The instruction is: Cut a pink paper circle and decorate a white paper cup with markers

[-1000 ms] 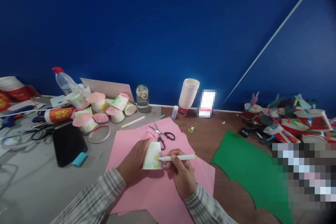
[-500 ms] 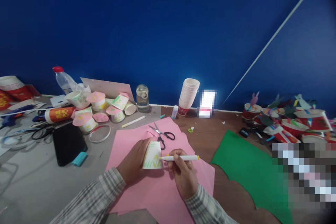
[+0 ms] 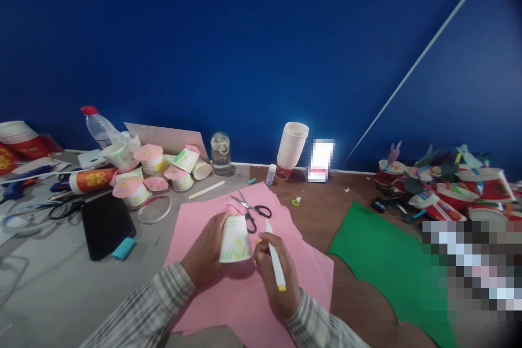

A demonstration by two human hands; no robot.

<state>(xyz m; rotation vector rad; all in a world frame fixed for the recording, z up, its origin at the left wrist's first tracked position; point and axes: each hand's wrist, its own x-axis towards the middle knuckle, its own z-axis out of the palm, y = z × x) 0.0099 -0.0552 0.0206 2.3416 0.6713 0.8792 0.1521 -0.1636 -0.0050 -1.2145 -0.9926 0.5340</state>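
Note:
My left hand [image 3: 206, 250] is wrapped around the side of a white paper cup [image 3: 235, 242], which stands wide rim down over pink paper [image 3: 216, 304]. Yellow and green plant-like strokes cover the cup's near side. To the right of the cup, my right hand [image 3: 279, 272] grips a white marker with a yellow end [image 3: 276, 263]. The marker's narrow tip points up and away from the cup, its yellow end toward me. A small yellow bit shows by my right fingertips; I cannot tell what it is. Just behind the cup lie black-handled scissors [image 3: 255, 209], blades spread, on the pink paper.
Decorated cups with pink paper tops [image 3: 149, 159] cluster at the back left, beside a glass jar [image 3: 221, 155]. A tall cup stack [image 3: 292, 147] leans near the wall. Green paper [image 3: 379, 261] lies right, below red cups [image 3: 457, 196]. A black tablet-like slab [image 3: 106, 225] lies left.
The marker has come away from the cup's drawn side and swung round in my right hand, from lying sideways to pointing up. The cup has shifted slightly left and turned a little in my left hand.

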